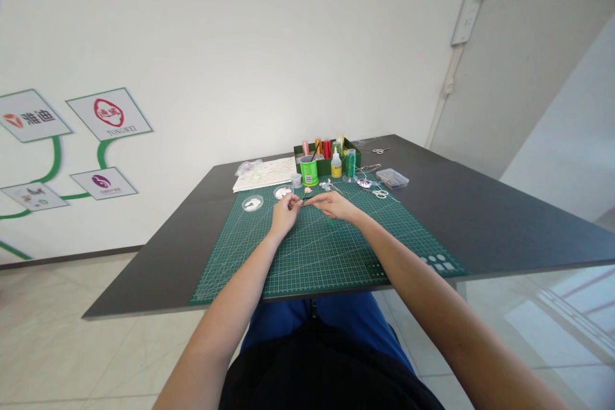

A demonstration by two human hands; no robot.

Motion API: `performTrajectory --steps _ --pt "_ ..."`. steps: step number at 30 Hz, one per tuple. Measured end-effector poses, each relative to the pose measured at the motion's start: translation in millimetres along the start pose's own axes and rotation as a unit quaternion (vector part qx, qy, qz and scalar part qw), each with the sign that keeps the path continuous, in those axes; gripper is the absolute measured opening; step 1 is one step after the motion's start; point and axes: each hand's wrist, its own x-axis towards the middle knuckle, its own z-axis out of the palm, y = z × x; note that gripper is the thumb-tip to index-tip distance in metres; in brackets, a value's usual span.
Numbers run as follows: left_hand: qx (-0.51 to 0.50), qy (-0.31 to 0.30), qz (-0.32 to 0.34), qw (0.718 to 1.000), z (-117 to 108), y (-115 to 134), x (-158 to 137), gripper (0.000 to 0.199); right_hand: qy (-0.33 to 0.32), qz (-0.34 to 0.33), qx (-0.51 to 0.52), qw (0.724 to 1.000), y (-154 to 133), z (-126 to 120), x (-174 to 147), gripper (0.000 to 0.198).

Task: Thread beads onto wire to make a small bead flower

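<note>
My left hand (285, 211) is closed in a pinch above the green cutting mat (307, 262). My right hand (334, 205) comes in from the right with its fingers pressed together, its tips close to those of the left. A small, thin, dark piece shows between the fingertips, too small to name. Just beyond the hands lies a small pinkish piece (308, 190). Near the left hand are a shallow round dish with white pieces (283, 193) and a second such dish (252, 204).
Behind the hands stand a green can (309, 171), a glue bottle (336, 165), a green thread spool (350, 164) and a box of spools (298, 152). White sheets (264, 174) lie left. Scissors (379, 193) and a clear plastic case (393, 178) lie right on the black table (480, 211).
</note>
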Motion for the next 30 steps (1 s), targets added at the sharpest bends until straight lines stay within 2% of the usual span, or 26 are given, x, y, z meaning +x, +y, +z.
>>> performTrajectory --steps 8,15,24,30 --pt "0.142 -0.009 0.054 0.988 -5.4 8.3 -6.9 0.005 -0.032 0.012 0.000 0.999 -4.6 -1.9 -3.4 0.041" --pt "0.210 -0.056 0.092 0.972 -12.6 6.4 -4.6 0.005 -0.030 -0.008 0.029 0.999 -10.6 -4.7 -8.5 0.037" --pt "0.236 -0.173 0.169 0.941 -8.9 12.1 -9.5 0.011 -0.014 -0.037 0.128 0.991 -15.5 -5.7 -11.2 0.043" --pt "0.218 -0.199 0.193 0.936 -7.6 15.5 -10.9 0.012 -0.009 -0.054 0.141 0.988 -12.8 -10.1 -11.9 0.046"
